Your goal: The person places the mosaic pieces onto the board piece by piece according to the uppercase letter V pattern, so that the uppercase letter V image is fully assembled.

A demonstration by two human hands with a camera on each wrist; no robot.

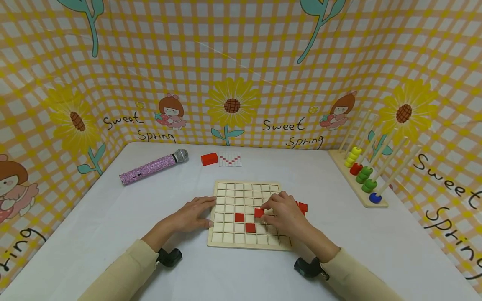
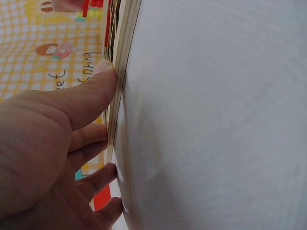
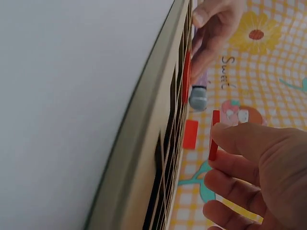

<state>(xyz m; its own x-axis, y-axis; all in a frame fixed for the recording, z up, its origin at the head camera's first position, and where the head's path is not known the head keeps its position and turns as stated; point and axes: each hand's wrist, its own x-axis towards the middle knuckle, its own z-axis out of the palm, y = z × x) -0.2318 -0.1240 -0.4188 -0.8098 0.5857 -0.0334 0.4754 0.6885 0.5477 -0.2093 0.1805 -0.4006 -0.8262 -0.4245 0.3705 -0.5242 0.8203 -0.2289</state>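
Observation:
A square wooden grid board (image 1: 229, 187) lies on the table in front of me. Two red square tiles sit in its cells, one at the left (image 1: 239, 217) and a lower one (image 1: 250, 228). My right hand (image 1: 287, 215) pinches another red tile (image 3: 214, 136) between thumb and fingertips, raised over the board in the right wrist view. Along the board's left edge, my left hand (image 1: 192, 215) rests with its thumb (image 2: 96, 91) and extended fingertips touching the rim. More red tiles (image 1: 302, 207) lie to the right of the board, partly hidden behind my right hand.
Behind the board are a red block (image 1: 209, 159) and a small card with a red zigzag pattern (image 1: 230, 159). A glittery pink microphone (image 1: 154, 167) lies at the back left. At the right stands a wooden bead-stacking rack (image 1: 370, 202) with coloured beads. Patterned cloth (image 1: 241, 62) surrounds the table.

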